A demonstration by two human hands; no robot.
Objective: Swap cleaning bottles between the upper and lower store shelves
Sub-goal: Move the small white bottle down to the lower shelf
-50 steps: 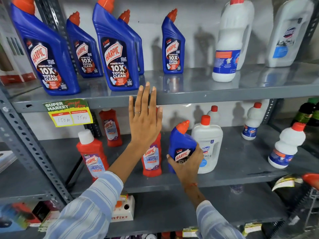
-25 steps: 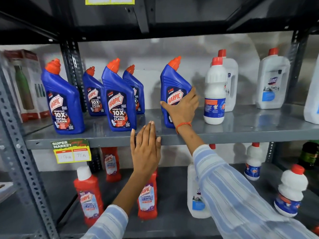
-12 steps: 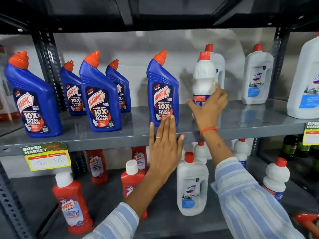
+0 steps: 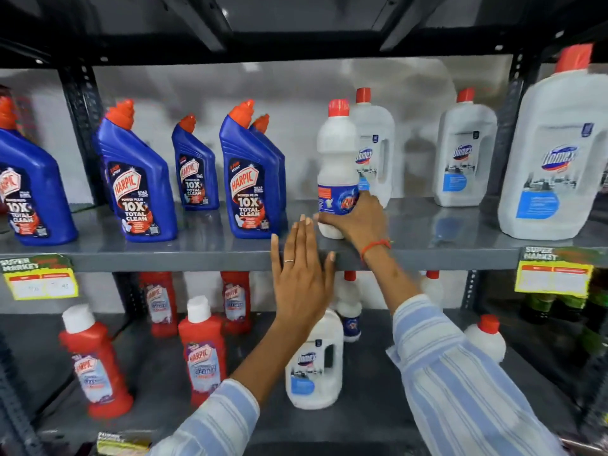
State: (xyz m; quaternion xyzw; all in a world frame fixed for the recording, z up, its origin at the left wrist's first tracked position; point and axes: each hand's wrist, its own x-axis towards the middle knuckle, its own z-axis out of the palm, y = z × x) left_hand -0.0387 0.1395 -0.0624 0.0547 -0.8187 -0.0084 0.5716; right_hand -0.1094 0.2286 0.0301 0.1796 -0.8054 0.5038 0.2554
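Observation:
My right hand (image 4: 358, 222) grips the lower body of a slim white bottle (image 4: 336, 149) with a red cap and blue label, which stands on the upper shelf (image 4: 444, 248). My left hand (image 4: 301, 278) lies flat and open against the front edge of that shelf, fingers up. Just left of it stands the blue Harpic bottle (image 4: 251, 182) with an orange cap. On the lower shelf (image 4: 371, 403) a white Domex jug (image 4: 316, 360) sits below my hands, partly hidden by my left arm.
More blue Harpic bottles (image 4: 138, 179) line the upper shelf's left, white Domex jugs (image 4: 556, 159) its right. Red Harpic bottles (image 4: 95, 360) stand lower left, small round white bottles (image 4: 487, 337) lower right. Price tags (image 4: 39, 278) hang off the shelf edge.
My right hand set the blue Harpic bottle on the upper shelf, let go, and moved right onto the slim white bottle. It has slid down to the bottle's base. The left hand stayed on the shelf edge.

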